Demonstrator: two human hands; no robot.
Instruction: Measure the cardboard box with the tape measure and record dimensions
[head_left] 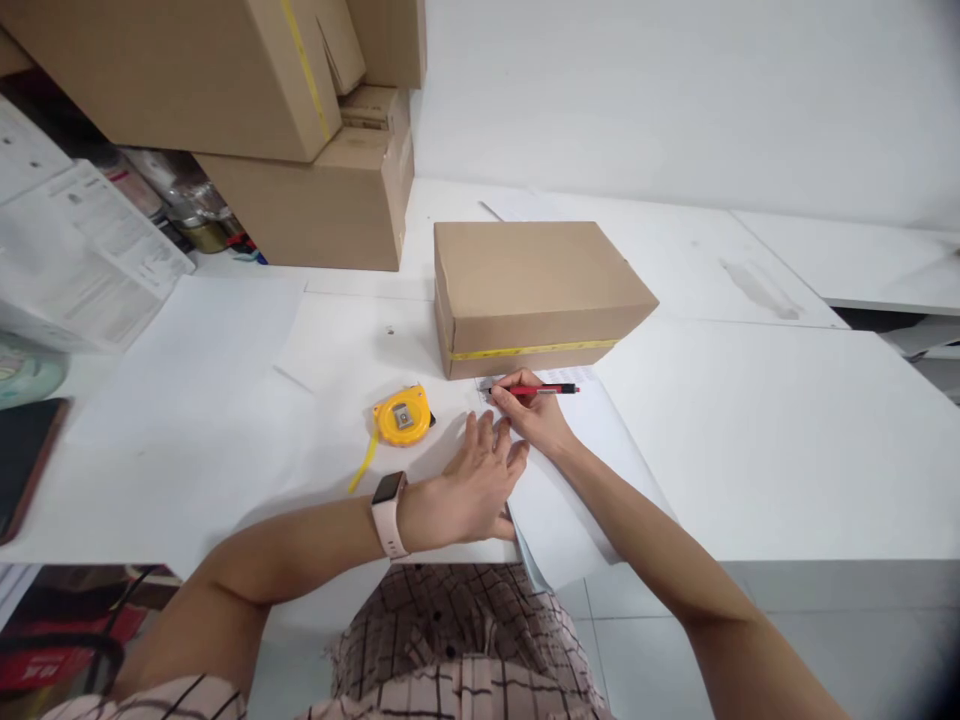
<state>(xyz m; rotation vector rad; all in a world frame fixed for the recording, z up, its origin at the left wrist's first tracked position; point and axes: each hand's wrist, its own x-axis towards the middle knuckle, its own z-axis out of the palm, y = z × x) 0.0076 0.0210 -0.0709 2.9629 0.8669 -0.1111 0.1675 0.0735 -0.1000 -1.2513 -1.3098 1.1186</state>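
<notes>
My right hand (529,410) grips a red pen (541,389) with its tip down on a white sheet of paper (570,480), just in front of a small brown cardboard box (532,290) sealed with yellow tape. My left hand (472,485), with a pale watch on its wrist, lies flat with fingers stretched out on the same sheet, pressing it to the white table (787,440). A yellow tape measure (403,417) sits just left of my hands, a short length of its tape pulled out toward me.
Large cardboard boxes (300,130) are stacked at the back left, with tins and clutter beneath them. Printed sheets (82,260) and a dark flat object (26,460) lie at the far left. Loose white sheets (225,340) cover the table's left. A white wall stands behind.
</notes>
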